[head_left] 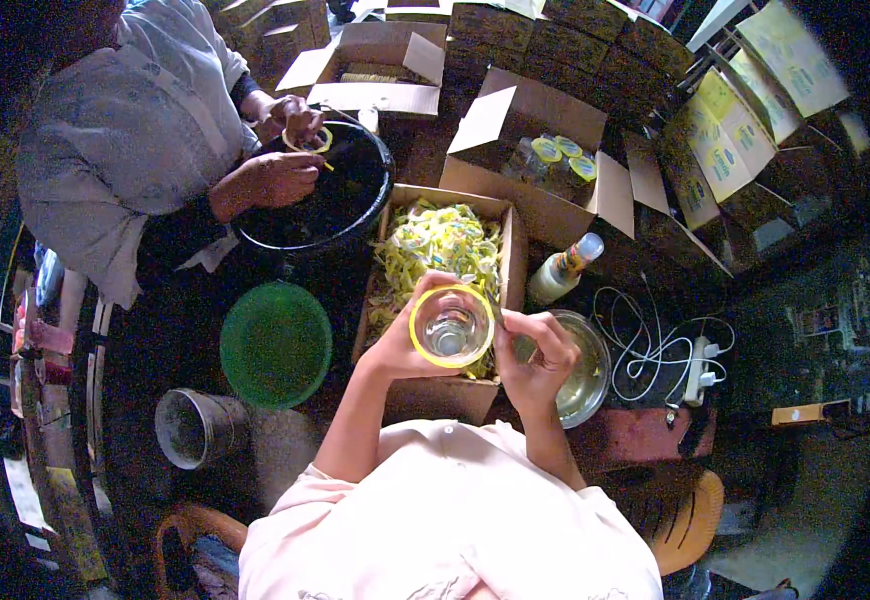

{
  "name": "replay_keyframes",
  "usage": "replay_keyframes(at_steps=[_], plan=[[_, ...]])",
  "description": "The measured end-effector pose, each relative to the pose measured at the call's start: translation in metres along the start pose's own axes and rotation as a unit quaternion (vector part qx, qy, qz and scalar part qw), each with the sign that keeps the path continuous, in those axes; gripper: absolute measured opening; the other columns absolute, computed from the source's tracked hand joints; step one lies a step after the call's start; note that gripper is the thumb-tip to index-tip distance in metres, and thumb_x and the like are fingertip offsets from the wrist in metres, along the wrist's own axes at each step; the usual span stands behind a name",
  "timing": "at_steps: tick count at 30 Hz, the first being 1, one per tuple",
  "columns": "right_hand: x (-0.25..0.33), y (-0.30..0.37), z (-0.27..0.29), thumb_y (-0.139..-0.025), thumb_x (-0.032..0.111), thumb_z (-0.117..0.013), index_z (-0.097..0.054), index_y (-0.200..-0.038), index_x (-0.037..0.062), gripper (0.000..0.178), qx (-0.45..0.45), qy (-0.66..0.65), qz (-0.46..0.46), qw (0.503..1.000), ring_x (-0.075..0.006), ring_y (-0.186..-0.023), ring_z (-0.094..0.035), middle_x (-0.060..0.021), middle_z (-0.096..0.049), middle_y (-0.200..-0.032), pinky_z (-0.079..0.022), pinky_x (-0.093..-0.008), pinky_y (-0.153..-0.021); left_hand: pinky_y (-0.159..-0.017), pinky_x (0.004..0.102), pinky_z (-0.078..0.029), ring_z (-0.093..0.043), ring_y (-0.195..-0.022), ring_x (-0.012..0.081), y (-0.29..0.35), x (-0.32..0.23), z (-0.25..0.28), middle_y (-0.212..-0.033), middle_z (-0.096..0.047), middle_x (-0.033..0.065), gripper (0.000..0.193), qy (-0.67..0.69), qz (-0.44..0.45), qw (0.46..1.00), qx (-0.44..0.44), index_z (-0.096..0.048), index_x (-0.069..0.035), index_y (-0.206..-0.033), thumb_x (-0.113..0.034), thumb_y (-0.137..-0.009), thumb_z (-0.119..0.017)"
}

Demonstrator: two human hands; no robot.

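Observation:
My left hand is wrapped round a clear cup with a bright yellow rim, its round mouth facing me. Close to the cup's right side, my right hand is closed in a pinch. A thin dark sliver shows at its fingertips, too small to name. Beneath both hands stands an open carton heaped with yellow and pale scraps. A clear round bowl sits just right of my right hand, partly hidden by it.
At the far left a co-worker handles a yellow-rimmed piece over a black tub. Nearby are a green basin, a grey bucket, a bottle, a white power strip with tangled cables, and a carton of yellow-lidded containers.

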State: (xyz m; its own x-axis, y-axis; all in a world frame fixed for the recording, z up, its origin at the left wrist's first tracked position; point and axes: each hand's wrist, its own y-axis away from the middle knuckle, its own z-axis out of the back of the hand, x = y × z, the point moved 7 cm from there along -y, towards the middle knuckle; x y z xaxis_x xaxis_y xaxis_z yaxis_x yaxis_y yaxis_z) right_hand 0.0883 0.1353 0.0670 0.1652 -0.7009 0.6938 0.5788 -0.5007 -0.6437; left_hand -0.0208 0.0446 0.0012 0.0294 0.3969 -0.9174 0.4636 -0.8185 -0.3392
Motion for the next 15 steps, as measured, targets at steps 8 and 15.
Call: replay_keyframes(at_steps=[8, 15], plan=[[0.0005, -0.0006, -0.0022, -0.062, -0.008, -0.063, -0.063, -0.077, 0.0022, 0.019, -0.006, -0.014, 0.009, 1.0, -0.0143, -0.059, -0.057, -0.007, -0.06, -0.067, -0.043, -0.0233, -0.055, -0.089, 0.0313, -0.038, -0.045, -0.105, 0.0146, 0.0026, 0.008, -0.0011, -0.11, -0.041, 0.004, 0.083, 0.038, 0.044, 0.998, 0.004, -0.034, -0.007, -0.114, -0.012, -0.046, -0.082], [0.0027, -0.0032, -0.0037, -0.064, -0.002, -0.067, -0.064, -0.085, 0.0075, 0.023, 0.026, -0.001, 0.013, 1.0, -0.0186, -0.063, -0.062, -0.0084, -0.061, -0.07, -0.049, -0.0261, -0.058, -0.084, 0.0283, -0.041, -0.049, -0.098, 0.0143, 0.0024, 0.0042, -0.0039, -0.105, -0.049, 0.0052, 0.091, -0.011, 0.038, 0.997, 0.061, -0.022, -0.007, -0.122, -0.009, -0.051, -0.08]])
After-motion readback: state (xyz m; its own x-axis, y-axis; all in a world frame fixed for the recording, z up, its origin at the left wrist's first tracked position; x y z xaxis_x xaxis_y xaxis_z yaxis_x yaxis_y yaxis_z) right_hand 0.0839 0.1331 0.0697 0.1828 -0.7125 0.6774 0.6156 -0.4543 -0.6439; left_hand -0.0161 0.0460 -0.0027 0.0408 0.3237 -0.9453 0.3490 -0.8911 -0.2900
